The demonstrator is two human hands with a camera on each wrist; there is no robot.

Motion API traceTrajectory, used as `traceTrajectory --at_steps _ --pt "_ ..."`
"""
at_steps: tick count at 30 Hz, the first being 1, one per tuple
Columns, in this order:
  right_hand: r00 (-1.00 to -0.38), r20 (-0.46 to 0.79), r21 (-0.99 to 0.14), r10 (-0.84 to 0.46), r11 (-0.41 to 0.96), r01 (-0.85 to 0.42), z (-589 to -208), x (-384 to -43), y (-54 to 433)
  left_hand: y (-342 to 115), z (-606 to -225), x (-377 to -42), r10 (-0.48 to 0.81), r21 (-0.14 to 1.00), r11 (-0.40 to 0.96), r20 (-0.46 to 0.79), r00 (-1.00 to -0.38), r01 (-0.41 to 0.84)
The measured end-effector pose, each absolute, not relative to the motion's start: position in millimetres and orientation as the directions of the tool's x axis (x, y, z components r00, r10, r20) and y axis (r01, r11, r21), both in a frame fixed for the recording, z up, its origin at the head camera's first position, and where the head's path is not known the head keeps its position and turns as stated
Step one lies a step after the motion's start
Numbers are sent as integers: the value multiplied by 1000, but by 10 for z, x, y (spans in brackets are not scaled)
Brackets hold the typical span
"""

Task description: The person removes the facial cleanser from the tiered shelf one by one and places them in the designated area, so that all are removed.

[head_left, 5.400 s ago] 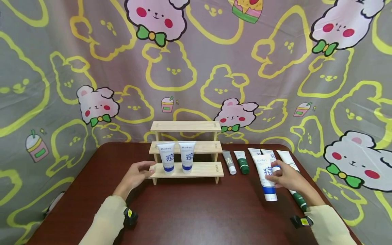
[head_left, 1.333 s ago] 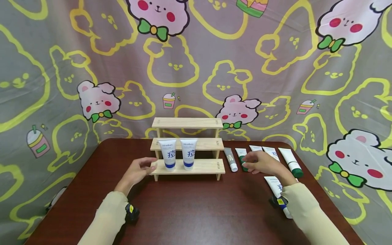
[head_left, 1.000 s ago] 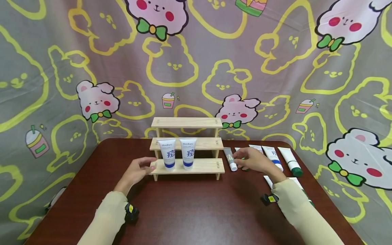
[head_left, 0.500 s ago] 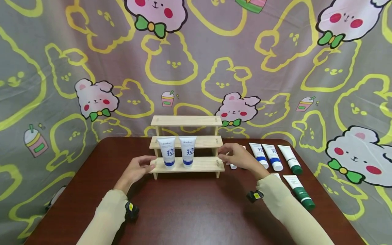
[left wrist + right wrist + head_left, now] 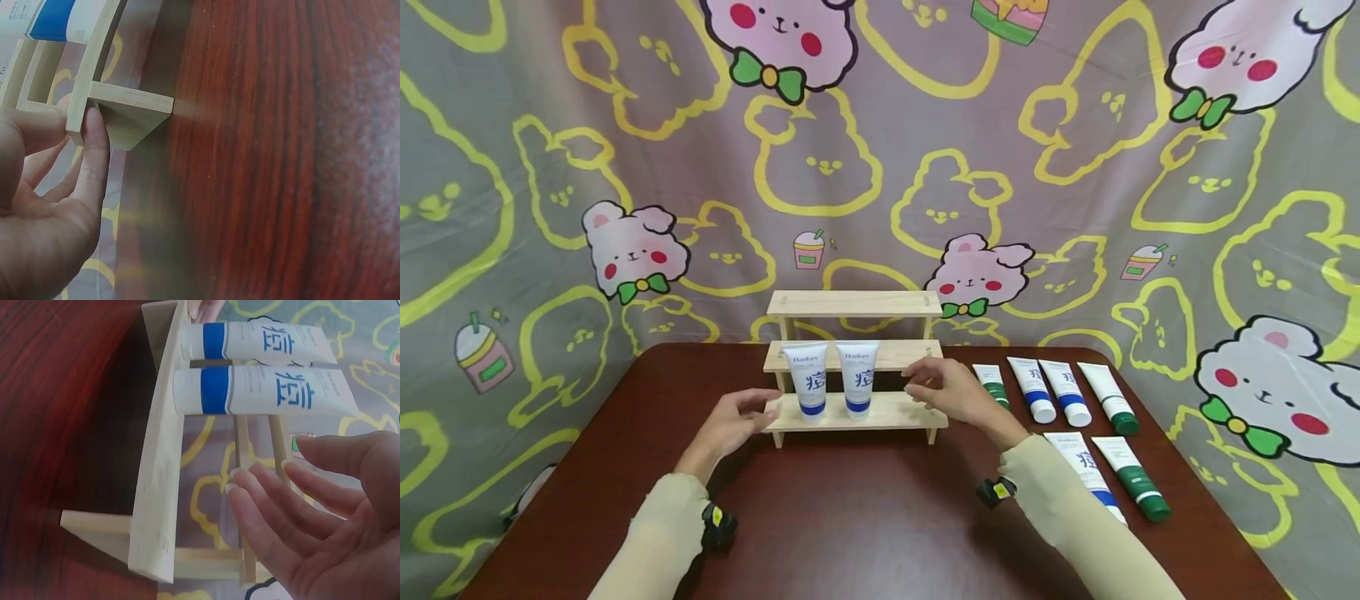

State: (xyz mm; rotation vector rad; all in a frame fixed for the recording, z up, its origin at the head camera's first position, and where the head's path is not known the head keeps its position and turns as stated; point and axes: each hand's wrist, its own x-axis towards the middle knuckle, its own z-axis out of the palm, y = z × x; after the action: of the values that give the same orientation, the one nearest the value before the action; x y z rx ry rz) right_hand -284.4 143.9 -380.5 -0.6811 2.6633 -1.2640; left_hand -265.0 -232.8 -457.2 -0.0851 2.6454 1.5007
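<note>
A three-tier wooden display shelf stands on the table. On its lowest tier two white tubes with blue bands, a left tube and a right tube, stand upright on their caps. My left hand pinches the left end of that lowest board, a finger beneath it in the left wrist view. My right hand, fingers spread and holding nothing, hovers by the shelf's right end. The right wrist view shows a gap between its fingers and the right tube.
On the table's right, a back row holds a small green-and-white tube, two blue-and-white tubes and a white tube with green cap. Nearer lie a blue-and-white tube and a green-and-white tube. A patterned curtain hangs behind.
My right hand earlier held a blue-and-white tube, which now lies on the table at right. That hand has since moved left to the shelf, covering the grey tube. My left hand stays put.
</note>
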Motion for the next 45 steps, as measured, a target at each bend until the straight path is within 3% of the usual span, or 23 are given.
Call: traceTrajectory --at_steps 29,45 --pt "-857 243 -739 -454 485 -467 -3882 -2938 927 -2345 -4582 -2661 25 866 499 -62 -998 -42" --pt "-871 250 -790 -423 431 -436 -4047 -2936 791 -2340 -4589 -2643 8 860 505 -95 -995 -78"
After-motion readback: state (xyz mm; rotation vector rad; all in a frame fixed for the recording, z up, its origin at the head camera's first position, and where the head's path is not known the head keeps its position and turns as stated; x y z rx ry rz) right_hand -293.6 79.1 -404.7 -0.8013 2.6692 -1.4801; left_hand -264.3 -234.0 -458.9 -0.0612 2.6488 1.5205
